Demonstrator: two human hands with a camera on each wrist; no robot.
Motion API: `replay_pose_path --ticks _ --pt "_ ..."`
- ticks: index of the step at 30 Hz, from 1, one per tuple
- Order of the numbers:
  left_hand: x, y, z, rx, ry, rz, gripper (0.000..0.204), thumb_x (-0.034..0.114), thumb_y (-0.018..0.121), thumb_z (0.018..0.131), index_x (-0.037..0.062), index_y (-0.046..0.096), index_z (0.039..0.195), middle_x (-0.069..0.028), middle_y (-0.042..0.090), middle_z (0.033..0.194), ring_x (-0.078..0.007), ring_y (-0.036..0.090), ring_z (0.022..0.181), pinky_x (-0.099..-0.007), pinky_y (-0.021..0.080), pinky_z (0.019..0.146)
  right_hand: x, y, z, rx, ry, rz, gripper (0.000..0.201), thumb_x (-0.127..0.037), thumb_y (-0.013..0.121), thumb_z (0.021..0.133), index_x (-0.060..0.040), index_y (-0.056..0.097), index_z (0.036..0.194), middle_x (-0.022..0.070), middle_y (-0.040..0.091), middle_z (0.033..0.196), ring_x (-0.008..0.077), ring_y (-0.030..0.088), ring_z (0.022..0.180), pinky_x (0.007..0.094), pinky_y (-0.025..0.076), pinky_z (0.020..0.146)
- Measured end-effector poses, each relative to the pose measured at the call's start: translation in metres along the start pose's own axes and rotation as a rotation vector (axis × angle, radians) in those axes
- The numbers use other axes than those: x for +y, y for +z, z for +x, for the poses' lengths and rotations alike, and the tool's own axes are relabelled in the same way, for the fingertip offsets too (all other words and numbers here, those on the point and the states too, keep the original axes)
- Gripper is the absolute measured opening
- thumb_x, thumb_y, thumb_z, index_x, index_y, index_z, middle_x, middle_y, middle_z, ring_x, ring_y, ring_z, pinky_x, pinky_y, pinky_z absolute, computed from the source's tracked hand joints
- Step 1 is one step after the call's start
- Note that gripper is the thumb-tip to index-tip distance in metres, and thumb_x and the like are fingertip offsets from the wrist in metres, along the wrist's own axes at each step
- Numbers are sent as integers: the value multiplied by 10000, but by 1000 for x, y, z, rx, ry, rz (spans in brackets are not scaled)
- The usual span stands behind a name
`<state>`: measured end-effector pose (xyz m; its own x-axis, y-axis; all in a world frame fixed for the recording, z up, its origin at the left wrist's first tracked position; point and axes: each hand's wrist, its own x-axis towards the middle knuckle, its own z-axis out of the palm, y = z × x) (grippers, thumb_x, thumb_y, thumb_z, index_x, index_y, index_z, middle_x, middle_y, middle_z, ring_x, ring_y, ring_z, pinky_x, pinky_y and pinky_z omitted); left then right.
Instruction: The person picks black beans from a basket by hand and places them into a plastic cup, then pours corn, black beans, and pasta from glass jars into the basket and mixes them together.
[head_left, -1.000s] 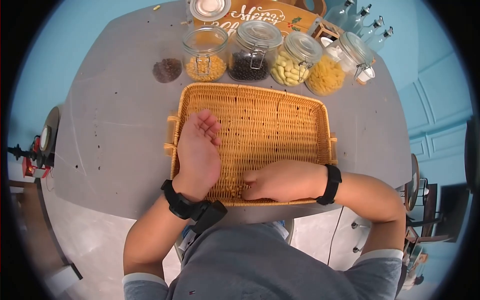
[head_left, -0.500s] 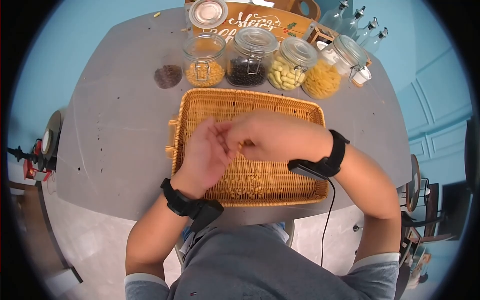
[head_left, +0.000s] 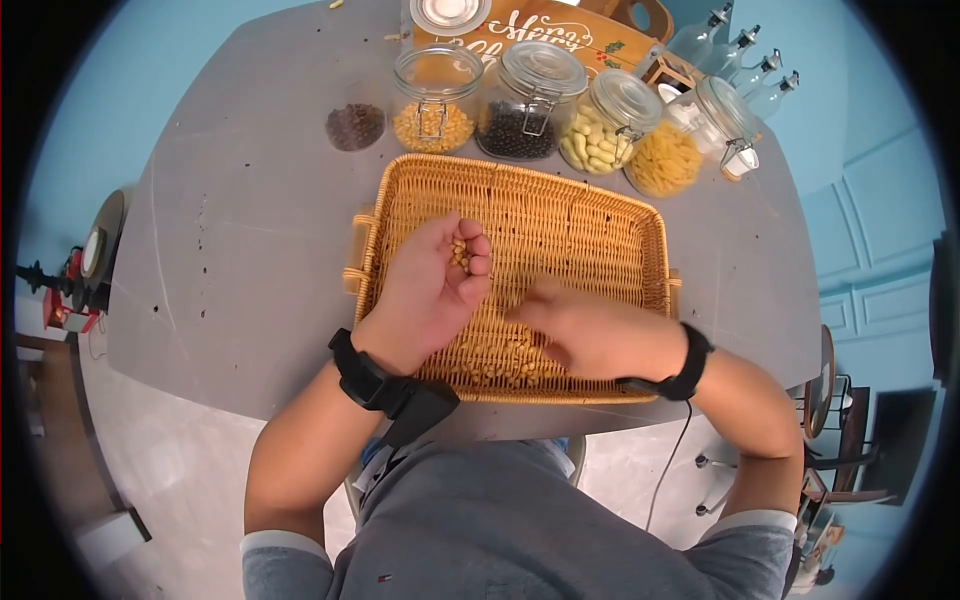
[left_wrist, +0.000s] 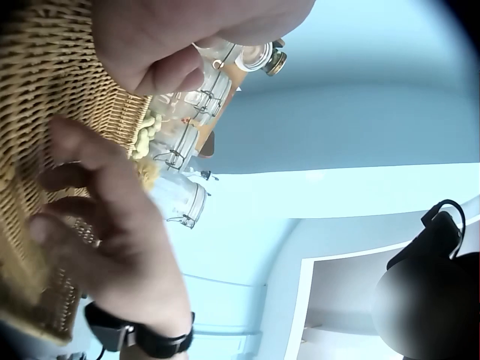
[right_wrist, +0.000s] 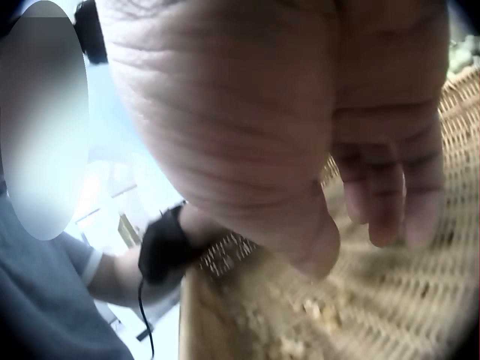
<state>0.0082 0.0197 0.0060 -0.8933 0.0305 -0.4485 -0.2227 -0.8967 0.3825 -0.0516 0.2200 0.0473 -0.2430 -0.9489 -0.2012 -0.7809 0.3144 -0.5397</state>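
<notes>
Cupped over the left part of a wicker basket (head_left: pixel 560 215), my left hand (head_left: pixel 425 292) holds yellow corn kernels (head_left: pixel 460 254) in its curled fingers. My right hand (head_left: pixel 610 328), blurred in the head view, hovers over the basket's near right part. Its fingers (left_wrist: pixel 75 146) look loosely bent and spread in the left wrist view, nothing visible between them. Below it, scattered kernels (head_left: pixel 513 366) lie along the basket's near side; the right wrist view shows blurred kernels (right_wrist: pixel 322 311) under the fingertips.
Behind the basket stand glass jars: an open one of corn (head_left: pixel 433 125), then black beans (head_left: pixel 520 130), pale peanut-shaped pieces (head_left: pixel 597 140) and yellow pasta (head_left: pixel 663 160). A dark brown pile (head_left: pixel 355 127) sits at left. Glass bottles (head_left: pixel 745 65) and a lettered wooden board (head_left: pixel 570 30) are farther back.
My right hand rose from the basket's near side to my left hand, then came back down to the right. Kernels now show in my left hand, whose fingers have curled in.
</notes>
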Motion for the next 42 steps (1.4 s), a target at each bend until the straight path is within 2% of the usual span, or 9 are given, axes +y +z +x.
replay_pose_path --ticks 1,8,11,15,17,27,33,36,42 --pt "-1 0 1 -1 15 -12 179 202 467 1002 61 516 902 -39 535 796 -120 495 665 -217 381 503 0 9 -2 -108 35 -14 428 21 601 784 -25 585 1210 179 549 1065 370 596 979 423 512 810" --pt "-2 0 1 46 23 -28 178 207 463 1003 64 512 909 -40 530 803 -121 483 649 -219 369 495 -12 10 17 -215 -120 67 282 4 565 808 11 603 1087 187 562 1054 368 595 980 413 510 833" --pt "-2 -1 0 55 44 -35 169 206 466 1002 67 510 916 -38 526 799 -119 480 648 -217 366 497 -10 10 34 -83 -201 63 254 -6 548 823 10 618 1066 181 574 1038 358 595 983 413 504 845" --pt "1 -1 -1 75 72 -37 163 206 471 1002 69 511 922 -36 526 800 -118 479 650 -216 366 503 -6 24 34 -84 -360 130 266 -13 558 818 11 619 1075 166 570 1020 351 592 974 411 500 852" --pt "1 -2 -1 80 75 -48 162 206 472 1002 70 511 922 -35 526 801 -118 479 650 -217 368 506 -4 25 29 -269 -408 14 363 -41 560 828 -10 592 1189 143 540 1066 329 580 962 413 494 823" --pt "-1 -10 2 22 53 -20 204 242 475 1009 64 524 922 -49 547 815 -135 501 680 -242 404 549 14 10 -8 -320 -341 94 262 -79 544 857 -7 596 1104 139 533 1031 328 580 935 404 506 799" --pt "-4 -6 2 62 33 4 190 236 483 1004 65 520 930 -44 539 814 -134 494 675 -231 401 537 20 10 -14 -339 -331 -56 142 -100 579 858 -15 605 968 115 540 1015 320 613 910 410 529 765" --pt "-5 -6 3 84 -22 73 183 240 488 998 69 523 946 -38 539 823 -135 494 680 -224 401 532 23 7 -13 -273 -302 -19 108 -84 605 841 -14 604 924 118 555 960 316 616 875 408 520 729" --pt "-10 10 -1 54 -202 197 244 270 435 1015 74 562 943 -39 577 826 -141 535 692 -232 439 541 7 -36 12 122 -228 238 134 -24 648 797 -16 616 927 135 623 841 339 613 785 412 499 714"
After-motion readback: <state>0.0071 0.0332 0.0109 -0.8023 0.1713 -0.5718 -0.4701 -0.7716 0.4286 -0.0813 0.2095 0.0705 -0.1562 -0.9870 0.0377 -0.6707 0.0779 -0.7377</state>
